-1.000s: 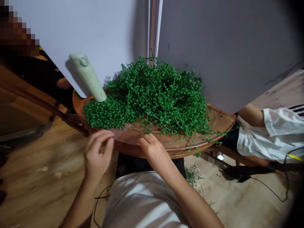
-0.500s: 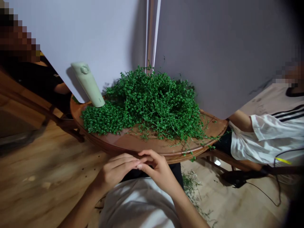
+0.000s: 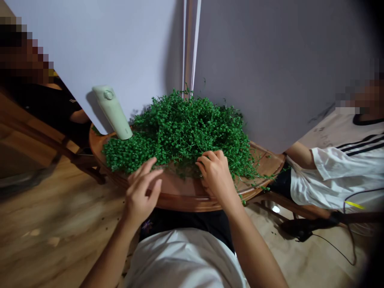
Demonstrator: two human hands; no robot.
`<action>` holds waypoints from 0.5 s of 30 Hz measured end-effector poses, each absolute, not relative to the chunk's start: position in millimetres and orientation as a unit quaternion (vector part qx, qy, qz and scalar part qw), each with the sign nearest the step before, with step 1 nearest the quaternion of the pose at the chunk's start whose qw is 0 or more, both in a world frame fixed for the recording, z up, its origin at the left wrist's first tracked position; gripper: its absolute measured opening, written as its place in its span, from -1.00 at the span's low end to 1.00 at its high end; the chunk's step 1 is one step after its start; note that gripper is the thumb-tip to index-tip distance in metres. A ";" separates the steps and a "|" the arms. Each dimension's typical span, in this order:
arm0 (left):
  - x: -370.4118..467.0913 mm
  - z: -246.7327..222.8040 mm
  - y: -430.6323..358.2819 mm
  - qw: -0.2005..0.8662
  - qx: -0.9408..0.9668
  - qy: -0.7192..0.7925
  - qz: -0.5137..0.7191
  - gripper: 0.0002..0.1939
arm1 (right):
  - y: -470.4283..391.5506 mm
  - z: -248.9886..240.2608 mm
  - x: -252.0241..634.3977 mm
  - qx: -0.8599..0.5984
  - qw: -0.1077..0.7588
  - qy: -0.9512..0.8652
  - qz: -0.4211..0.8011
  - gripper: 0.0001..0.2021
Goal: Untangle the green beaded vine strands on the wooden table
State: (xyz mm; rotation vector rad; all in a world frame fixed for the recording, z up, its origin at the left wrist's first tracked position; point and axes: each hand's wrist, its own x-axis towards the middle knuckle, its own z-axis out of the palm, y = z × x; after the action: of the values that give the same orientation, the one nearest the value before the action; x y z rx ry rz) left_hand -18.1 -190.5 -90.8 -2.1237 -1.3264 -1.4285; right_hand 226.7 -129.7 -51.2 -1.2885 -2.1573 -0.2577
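Note:
A large heap of tangled green sprigs (image 3: 189, 124), thin-stemmed with small bud-like heads, lies on the round wooden table (image 3: 177, 186). To its left spreads a lower pile of loose green heads (image 3: 129, 150). My left hand (image 3: 144, 192) is open over the table's front edge, fingers spread towards the low pile, with nothing in it. At the heap's front edge, my right hand (image 3: 214, 170) has its fingers curled down on the sprigs. Its thumb and fingertips are partly hidden, so how much it grips is unclear.
A pale green bottle (image 3: 113, 114) leans against the light panel (image 3: 120, 44) behind the low pile. A grey panel (image 3: 255, 68) stands at the right. One person in black (image 3: 48, 108) sits at the left, another in white (image 3: 339, 172) at the right.
Both hands were together at the table's front edge, fingertips touching. They have parted and moved forward, the left towards the low pile and the right to the heap.

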 end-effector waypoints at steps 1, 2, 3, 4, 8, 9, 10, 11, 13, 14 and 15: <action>-11.7 -98.9 -191.0 0.122 -0.745 -0.447 -0.480 -0.71 | -125.2 -47.7 228.2 -0.481 0.304 -0.816 -0.096 -0.89; -6.7 -104.8 -189.8 0.116 -0.756 -0.444 -0.467 -0.71 | -122.4 -43.6 229.7 -0.477 0.311 -0.816 -0.095 -0.87; -3.0 -108.6 -187.3 0.113 -0.763 -0.447 -0.453 -0.71 | -120.9 -39.2 231.3 -0.473 0.321 -0.815 -0.093 -0.86; -0.3 -110.7 -183.8 0.111 -0.766 -0.456 -0.438 -0.70 | -120.5 -34.6 232.8 -0.470 0.329 -0.814 -0.091 -0.85; 6.4 -112.5 -171.0 0.114 -0.767 -0.511 -0.370 -0.67 | -120.3 -16.4 241.4 -0.465 0.367 -0.803 -0.069 -0.85; 7.9 -113.4 -169.7 0.115 -0.767 -0.520 -0.357 -0.66 | -119.4 -11.2 245.0 -0.469 0.386 -0.792 -0.064 -0.86; 9.2 -114.7 -169.2 0.117 -0.768 -0.526 -0.348 -0.65 | -117.9 -5.2 249.4 -0.474 0.408 -0.778 -0.062 -0.87; 10.4 -116.3 -169.2 0.119 -0.767 -0.528 -0.343 -0.63 | -116.0 1.8 254.6 -0.480 0.429 -0.762 -0.065 -0.87; 11.7 -120.0 -169.8 0.127 -0.763 -0.531 -0.346 -0.58 | -111.7 19.4 266.2 -0.493 0.464 -0.731 -0.087 -0.88; 11.9 -121.6 -170.0 0.131 -0.759 -0.534 -0.350 -0.56 | -109.6 29.7 272.1 -0.498 0.474 -0.719 -0.104 -0.89; 11.8 -122.8 -170.1 0.136 -0.754 -0.537 -0.353 -0.54 | -107.4 40.8 277.8 -0.501 0.482 -0.708 -0.124 -0.89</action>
State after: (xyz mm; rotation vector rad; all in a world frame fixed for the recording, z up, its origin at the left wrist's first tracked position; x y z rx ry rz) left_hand 11.8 -170.1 -122.8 -2.1841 -1.5546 -1.0226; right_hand 277.8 -107.4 40.8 -1.2211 -1.7266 -0.3021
